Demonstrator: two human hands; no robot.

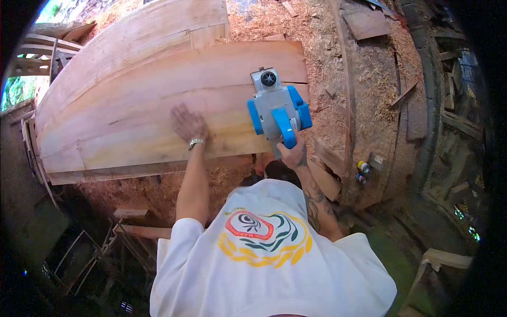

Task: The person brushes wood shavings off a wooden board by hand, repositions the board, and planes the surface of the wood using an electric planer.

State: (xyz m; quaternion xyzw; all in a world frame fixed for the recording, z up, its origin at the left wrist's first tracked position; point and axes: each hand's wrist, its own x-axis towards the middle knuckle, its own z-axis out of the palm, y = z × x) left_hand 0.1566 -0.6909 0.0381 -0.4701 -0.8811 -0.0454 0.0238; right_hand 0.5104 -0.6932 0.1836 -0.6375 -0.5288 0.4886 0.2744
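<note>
A wide wooden panel (158, 105) made of joined planks lies before me. My left hand (189, 123), with a metal watch on the wrist, rests on its surface, fingers spread and slightly blurred. My right hand (293, 152) is wrapped round the rear handle of a blue and grey electric planer (274, 108). The planer sits at the panel's right end, its round black knob at the front, pointing away from me. The planer body hides its underside.
Wood shavings (322, 63) cover the ground beyond and right of the panel. Loose boards (367, 25) lie at the upper right. Small containers (363, 166) stand to the right, near a long beam. Scrap timber (140, 231) lies at the lower left.
</note>
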